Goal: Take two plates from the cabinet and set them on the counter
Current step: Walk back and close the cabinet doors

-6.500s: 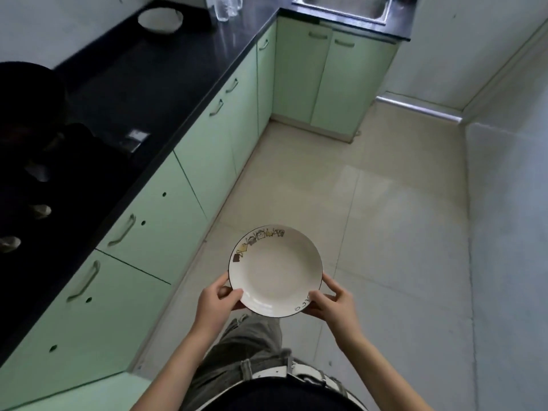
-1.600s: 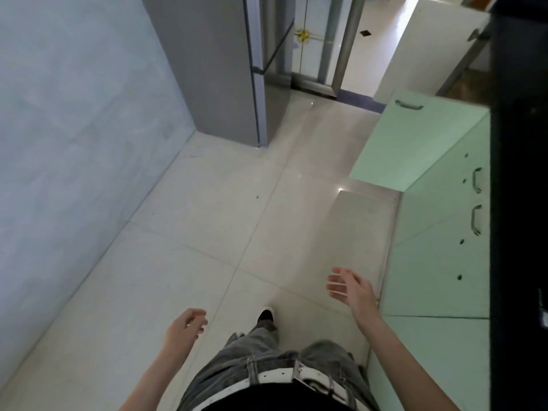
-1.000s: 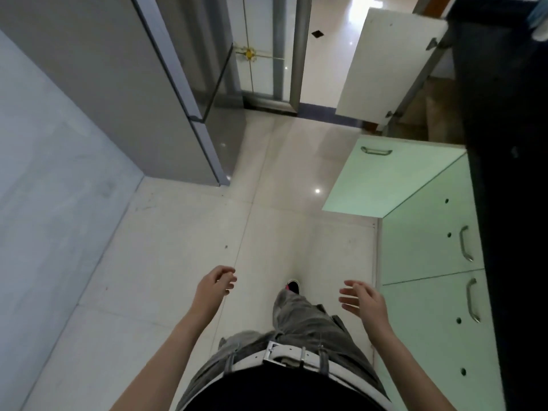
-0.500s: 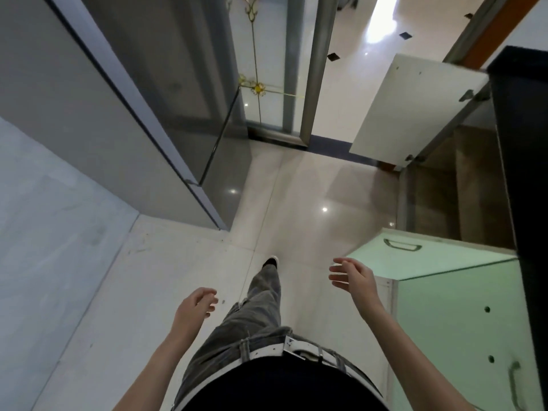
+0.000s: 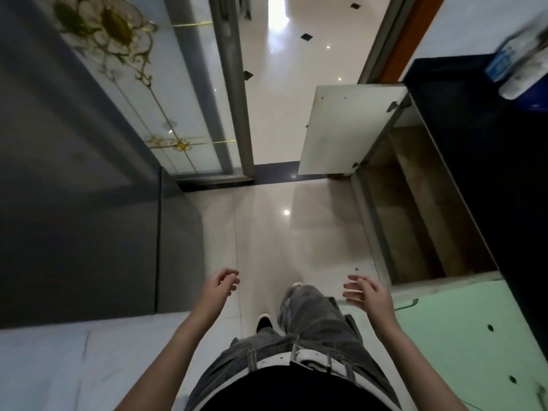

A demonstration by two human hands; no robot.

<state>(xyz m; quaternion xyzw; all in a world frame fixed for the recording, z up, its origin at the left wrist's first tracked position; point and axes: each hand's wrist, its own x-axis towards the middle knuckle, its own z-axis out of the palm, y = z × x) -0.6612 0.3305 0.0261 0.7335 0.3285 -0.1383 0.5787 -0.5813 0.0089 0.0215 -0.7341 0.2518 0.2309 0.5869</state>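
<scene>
Hanging empty: left hand (image 5: 218, 287) curled; right hand (image 5: 367, 293) spread.

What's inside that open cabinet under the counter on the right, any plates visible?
Inside the open cabinet only bare brown shelves show; no plates are visible. The black counter overhangs and hides its deeper right part. Both the left hand and the right hand are empty.
</scene>
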